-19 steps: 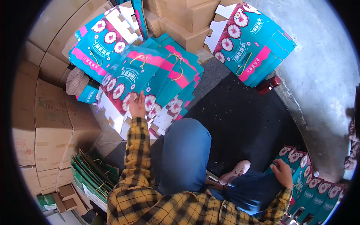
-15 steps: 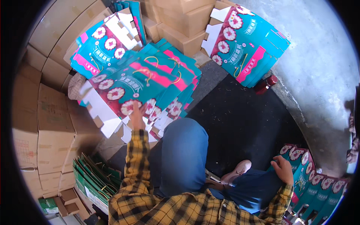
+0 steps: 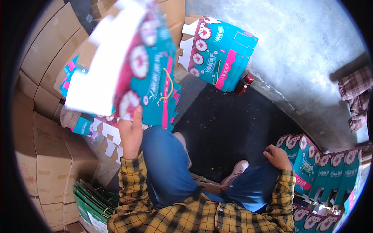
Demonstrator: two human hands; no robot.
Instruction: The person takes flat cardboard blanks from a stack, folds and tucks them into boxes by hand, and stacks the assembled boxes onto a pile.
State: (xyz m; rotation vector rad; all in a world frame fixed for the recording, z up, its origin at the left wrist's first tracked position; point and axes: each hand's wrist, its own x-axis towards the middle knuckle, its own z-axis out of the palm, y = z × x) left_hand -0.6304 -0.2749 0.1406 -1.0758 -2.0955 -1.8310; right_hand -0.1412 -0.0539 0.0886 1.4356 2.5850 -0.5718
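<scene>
My left hand (image 3: 131, 130) pinches the lower edge of a flat, unfolded gift carton (image 3: 153, 75), thumb on its printed face. The carton is raised and tilted, teal and maroon with fruit pictures, a pink band, a yellow cord handle and white flaps; motion blurs its upper part. Beneath it lies a stack of similar flat cartons (image 3: 175, 101), mostly covered. My right hand (image 3: 278, 157) rests on my right knee, fingers loosely bent and somewhat apart, holding nothing. Just right of it stand several set-up teal gift boxes (image 3: 307, 161).
Another pile of flat cartons (image 3: 225, 54) lies at the far side, beside a dark red bottle (image 3: 244, 83). Brown cardboard boxes (image 3: 54, 147) wall the left. Green folded cartons (image 3: 91, 202) stand at lower left. A black mat (image 3: 229, 120) covers the floor; plaid cloth (image 3: 355, 93) sits far right.
My left hand has lifted a flat carton off the stack and tilted it up. The view has shifted somewhat. My right hand stays on the knee.
</scene>
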